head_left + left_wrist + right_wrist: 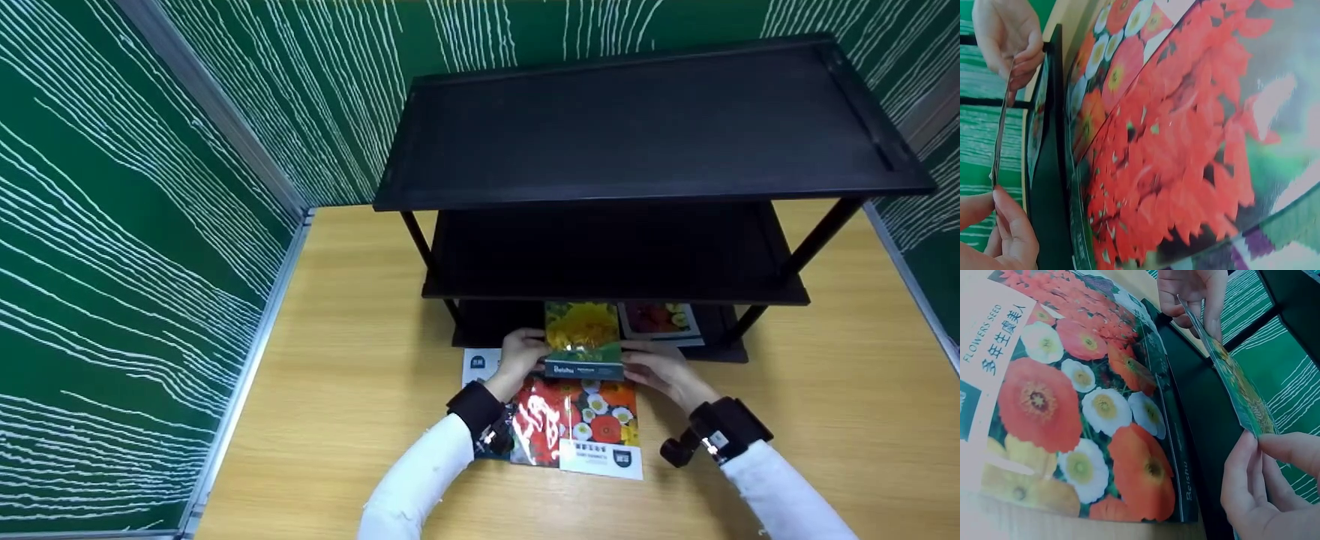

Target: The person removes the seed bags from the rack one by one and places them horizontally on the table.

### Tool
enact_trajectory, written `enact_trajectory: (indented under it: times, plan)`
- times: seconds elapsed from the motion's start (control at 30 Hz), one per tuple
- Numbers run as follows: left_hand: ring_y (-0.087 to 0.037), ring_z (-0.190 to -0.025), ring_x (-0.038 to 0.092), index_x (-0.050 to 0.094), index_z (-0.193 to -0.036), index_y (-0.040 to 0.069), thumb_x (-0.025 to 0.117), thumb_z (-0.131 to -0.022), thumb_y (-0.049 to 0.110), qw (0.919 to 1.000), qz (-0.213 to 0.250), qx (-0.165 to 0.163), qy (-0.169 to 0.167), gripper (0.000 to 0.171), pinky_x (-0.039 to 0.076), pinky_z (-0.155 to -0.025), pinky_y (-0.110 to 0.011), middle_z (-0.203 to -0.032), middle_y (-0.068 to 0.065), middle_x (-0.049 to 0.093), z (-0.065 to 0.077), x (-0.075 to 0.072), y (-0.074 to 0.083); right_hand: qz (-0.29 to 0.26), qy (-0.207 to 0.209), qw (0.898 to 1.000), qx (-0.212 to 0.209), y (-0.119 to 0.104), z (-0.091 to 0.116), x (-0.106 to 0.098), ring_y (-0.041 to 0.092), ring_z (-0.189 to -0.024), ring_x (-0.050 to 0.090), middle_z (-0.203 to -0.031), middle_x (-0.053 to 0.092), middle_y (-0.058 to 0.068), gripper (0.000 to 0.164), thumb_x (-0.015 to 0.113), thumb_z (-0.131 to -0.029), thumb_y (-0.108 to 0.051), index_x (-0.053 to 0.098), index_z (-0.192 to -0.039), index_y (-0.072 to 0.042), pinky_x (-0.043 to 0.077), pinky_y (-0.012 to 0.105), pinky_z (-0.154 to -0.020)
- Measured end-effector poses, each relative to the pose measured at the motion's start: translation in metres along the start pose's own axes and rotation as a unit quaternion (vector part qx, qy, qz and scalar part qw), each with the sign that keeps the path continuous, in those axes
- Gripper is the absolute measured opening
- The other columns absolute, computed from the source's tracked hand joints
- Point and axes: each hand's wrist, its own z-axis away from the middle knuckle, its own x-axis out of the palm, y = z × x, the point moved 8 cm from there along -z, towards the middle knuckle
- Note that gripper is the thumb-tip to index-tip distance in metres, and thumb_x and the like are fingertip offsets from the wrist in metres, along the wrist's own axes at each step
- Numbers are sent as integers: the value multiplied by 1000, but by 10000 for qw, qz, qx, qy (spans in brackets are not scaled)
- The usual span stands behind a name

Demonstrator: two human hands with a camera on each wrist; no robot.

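Both hands hold a seed packet with a yellow flower (583,330) by its side edges, in front of the lowest shelf. The left hand (519,358) pinches its left edge and the right hand (664,369) its right edge, thumbs on top. In both wrist views this thin packet (1238,385) shows almost edge-on, raised over the shelf. Below the hands, a packet with red flowers (536,424) and a poppy packet (600,416) overlap on the table. Part of a further packet (480,364) shows beneath them at the left.
A black three-tier shelf rack (645,127) stands on the wooden table (337,360), its upper tiers overhanging the lowest one. Another flower packet (660,322) lies on the lowest tier at the right. Green patterned walls (127,225) close in the left side and the back.
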Motion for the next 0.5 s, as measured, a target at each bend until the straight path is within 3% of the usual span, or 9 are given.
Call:
enact_trajectory:
  times: [0.23,0.5]
  plan:
    - [-13,-59,56,55,-104,-9,58,-77,-9,9999,33,-34,-101,27,54,-55,-33,-77,-11,59,7,10,-2,-47,48,10000,58,5,10,-7,12,-75,61,-84,62,2,49,57,-82,2,38,-127,10,52,23,-73]
    - [-9,-57,55,57,-102,-5,60,-76,-6,9999,-46,-72,-135,26,52,-49,-27,-76,-9,59,14,17,-8,103,-186,9998,5,9,22,-12,12,-80,59,-89,59,1,36,55,-83,1,47,-118,5,51,23,-76]
